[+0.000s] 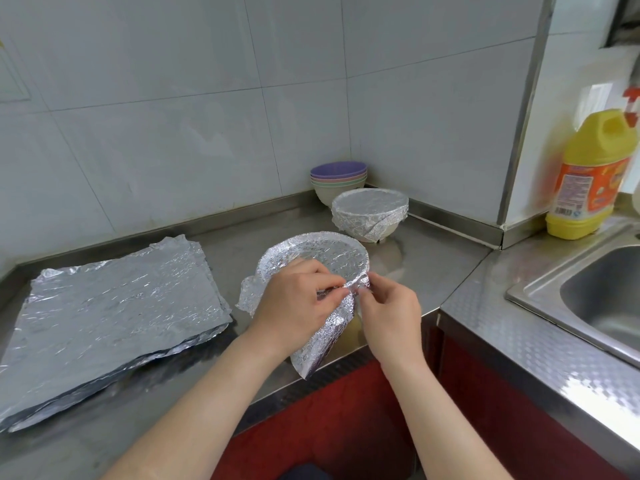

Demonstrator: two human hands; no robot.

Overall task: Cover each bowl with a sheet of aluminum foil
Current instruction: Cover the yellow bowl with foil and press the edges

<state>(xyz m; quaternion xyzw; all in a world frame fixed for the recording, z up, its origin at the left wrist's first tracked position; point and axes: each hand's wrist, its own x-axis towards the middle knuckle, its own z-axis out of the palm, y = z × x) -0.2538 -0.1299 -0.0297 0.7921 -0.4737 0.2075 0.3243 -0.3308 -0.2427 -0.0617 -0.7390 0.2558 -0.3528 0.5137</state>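
Pinching foil sheet (313, 252) at the bowl's near rim, left hand (294, 299) and right hand (389, 315) grips curled.

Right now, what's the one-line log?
near bowl: half wrapped; left hand: pinches foil; right hand: pinches foil; far bowl: covered; stacked bowls: bare

Under the fingertips, almost nothing of the bowl (350, 328) to see: only a pale sliver of wall between left hand (294, 299) and right hand (389, 308), the rest wrapped in the foil sheet (313, 252). Contents impossible to tell. Right fingertips partly tucked behind the foil fold. Beyond the fingers, covered bowl (370, 211) sealed likewise; behind it, lower bowls of the stack (338, 174) partly masked. Left of the fingers, foil pile (114, 306) cut by the left edge, sheets uncountable. Far right of the fingers, label print on the yellow bottle (588, 174) too small to read, red trigger (632, 102) and sink (595, 296) clipped by the right edge. 2 forearms cut off at the bottom.
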